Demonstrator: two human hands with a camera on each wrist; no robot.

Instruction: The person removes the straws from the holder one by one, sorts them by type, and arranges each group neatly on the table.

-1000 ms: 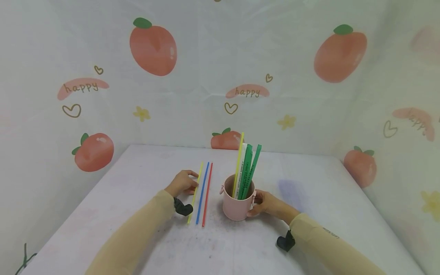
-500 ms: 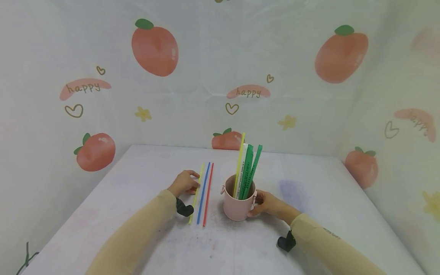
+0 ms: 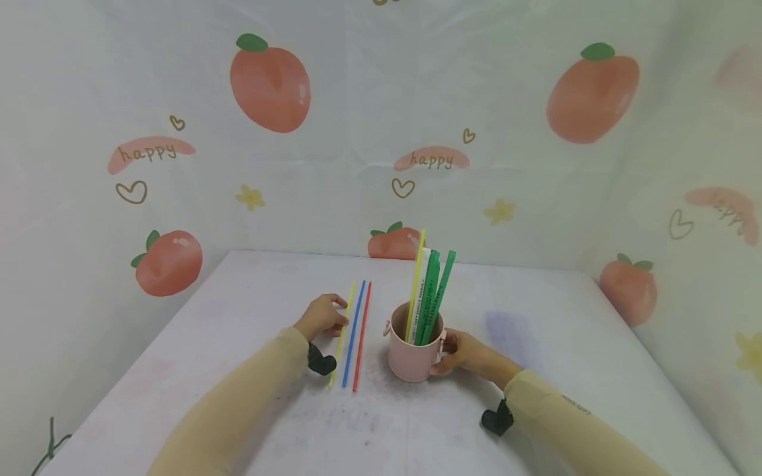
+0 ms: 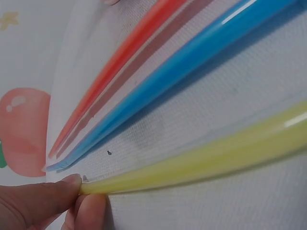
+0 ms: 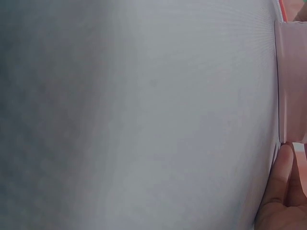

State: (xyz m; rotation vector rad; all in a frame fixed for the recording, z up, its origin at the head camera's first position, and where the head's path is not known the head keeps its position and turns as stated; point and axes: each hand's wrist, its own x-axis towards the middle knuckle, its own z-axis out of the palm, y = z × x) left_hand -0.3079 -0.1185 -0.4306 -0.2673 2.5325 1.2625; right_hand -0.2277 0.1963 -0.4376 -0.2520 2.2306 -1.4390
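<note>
My left hand (image 3: 323, 315) pinches a yellow drinking straw (image 4: 206, 160) between thumb and finger; the left wrist view shows the grip at the straw's far end, low over the white cloth. Beside it lie a blue straw (image 3: 354, 337) and a red straw (image 3: 362, 338), roughly parallel. To their right stands a small pink bucket (image 3: 411, 362), upright. Another yellow straw, a white strip and several green strips (image 3: 442, 284) with printed lettering lean in it. On the bucket's right side, my right hand (image 3: 467, 354) holds it, thumb in front and fingers partly hidden behind.
White cloth covers the table (image 3: 262, 403), whose far edge meets a hanging backdrop (image 3: 333, 198) printed with fruit and hearts. A black wrist-worn piece (image 3: 322, 360) sits by the left hand, another (image 3: 497, 418) by the right. Dark green wire (image 3: 51, 443) shows at lower left.
The head view has shifted a little, so everything appears slightly farther right. Both hands keep their places at the yellow straw and the bucket.
</note>
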